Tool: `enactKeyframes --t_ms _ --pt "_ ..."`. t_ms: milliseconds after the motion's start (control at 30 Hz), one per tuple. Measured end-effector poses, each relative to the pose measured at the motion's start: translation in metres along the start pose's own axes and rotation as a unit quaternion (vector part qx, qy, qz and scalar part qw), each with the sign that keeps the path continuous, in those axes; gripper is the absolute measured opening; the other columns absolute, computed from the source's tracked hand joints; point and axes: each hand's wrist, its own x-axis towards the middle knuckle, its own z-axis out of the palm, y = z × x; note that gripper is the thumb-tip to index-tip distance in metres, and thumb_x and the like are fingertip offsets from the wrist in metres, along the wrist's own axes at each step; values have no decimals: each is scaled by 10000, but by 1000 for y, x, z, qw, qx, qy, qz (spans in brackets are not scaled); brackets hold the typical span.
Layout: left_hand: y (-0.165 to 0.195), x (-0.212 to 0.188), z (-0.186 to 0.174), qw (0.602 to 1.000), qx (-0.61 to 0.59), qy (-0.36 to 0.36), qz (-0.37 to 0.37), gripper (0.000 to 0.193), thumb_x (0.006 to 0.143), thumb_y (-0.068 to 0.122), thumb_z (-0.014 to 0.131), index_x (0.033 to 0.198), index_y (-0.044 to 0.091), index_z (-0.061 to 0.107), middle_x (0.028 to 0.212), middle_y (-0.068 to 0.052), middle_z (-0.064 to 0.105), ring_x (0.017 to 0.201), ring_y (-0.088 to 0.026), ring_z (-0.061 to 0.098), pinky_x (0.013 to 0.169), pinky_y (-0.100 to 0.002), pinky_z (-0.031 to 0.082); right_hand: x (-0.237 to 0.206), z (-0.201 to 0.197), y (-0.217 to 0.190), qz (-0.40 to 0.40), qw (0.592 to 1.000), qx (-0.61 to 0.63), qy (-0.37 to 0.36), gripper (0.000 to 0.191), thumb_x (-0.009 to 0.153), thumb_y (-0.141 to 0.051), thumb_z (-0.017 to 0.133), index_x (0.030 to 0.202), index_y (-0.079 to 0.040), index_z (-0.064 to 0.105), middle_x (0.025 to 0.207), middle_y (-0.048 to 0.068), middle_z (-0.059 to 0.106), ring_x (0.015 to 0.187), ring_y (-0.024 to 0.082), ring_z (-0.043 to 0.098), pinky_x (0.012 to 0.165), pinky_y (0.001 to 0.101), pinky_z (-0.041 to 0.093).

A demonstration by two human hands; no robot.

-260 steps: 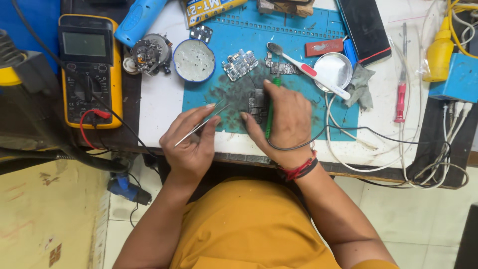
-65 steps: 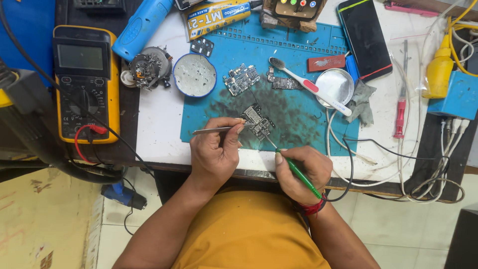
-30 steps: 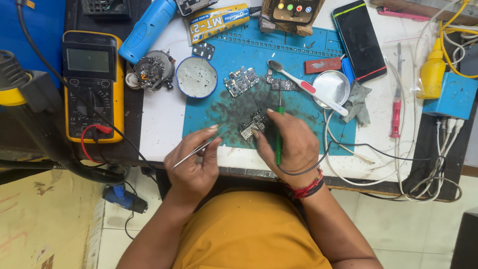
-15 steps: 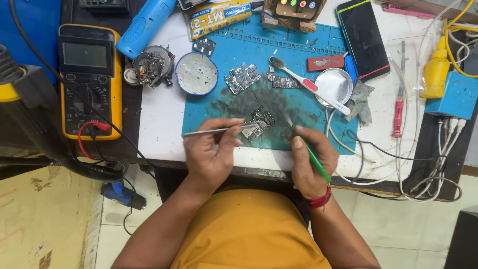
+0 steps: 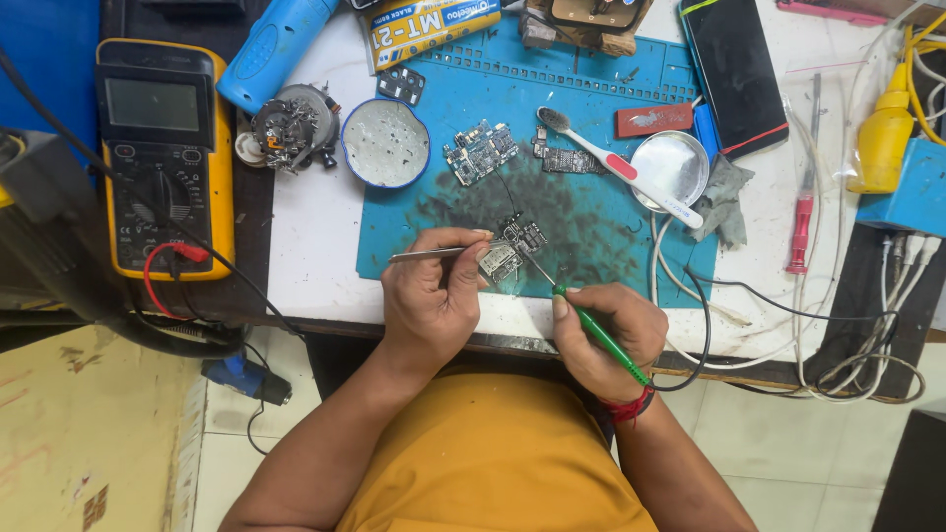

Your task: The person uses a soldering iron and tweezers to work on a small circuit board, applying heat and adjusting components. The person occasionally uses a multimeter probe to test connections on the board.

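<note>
On the blue mat (image 5: 601, 212), my left hand (image 5: 431, 305) pinches tweezers (image 5: 434, 254) steady on the board (image 5: 510, 251) while my right hand (image 5: 601, 335), gripping the iron (image 5: 591, 330), should touch lightly.

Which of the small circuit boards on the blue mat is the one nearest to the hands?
The circuit board at the mat's near edge, between the left hand and right hand. The two other boards lie farther up, untouched.

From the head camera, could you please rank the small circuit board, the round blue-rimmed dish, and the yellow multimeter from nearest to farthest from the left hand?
1. Small circuit board: touching the left hand, just to its right on the mat.
2. Round blue-rimmed dish: beyond the hand, at the mat's far-left corner.
3. Yellow multimeter: far left, off the mat.
</note>
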Motion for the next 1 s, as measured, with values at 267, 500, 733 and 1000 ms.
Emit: enactKeyframes --t_ms 267,500,733,1000 --pt "-2 0 2 1000 8 0 3 82 1034 48 671 1097 2 645 981 -83 768 679 -97 718 593 -225 570 3 0 -1 -13 1000 -16 -1 122 870 15 767 936 -23 671 792 80 704 669 134 680 621 250 501" --pt "-2 0 1 1000 4 -3 5 78 1035 45 670 1094 0 643 978 -87 769 685 -96 719 600 -223 573 3 1 -1 -10 1000 -17 5 116 875 16 760 937 -19 669 792 77 706 660 130 681 618 243 503" --pt "1 0 2 1000 11 -1 6 80 1027 46 676 1090 4 650 945 -85 765 681 -98 723 589 -225 569 3 0 -2 -16 1000 -19 3 114 879 9 762 943 -18 672 800 80 708 670 131 686 622 242 506" --pt "0 -1 2 1000 14 1 9 84 1025 46 678 1092 4 650 941 -83 759 677 -105 722 584 -232 563 2 0 -2 -7 1000 -10 -2 114 883 8 764 948 -19 674 800 79 712 668 132 681 624 244 503"
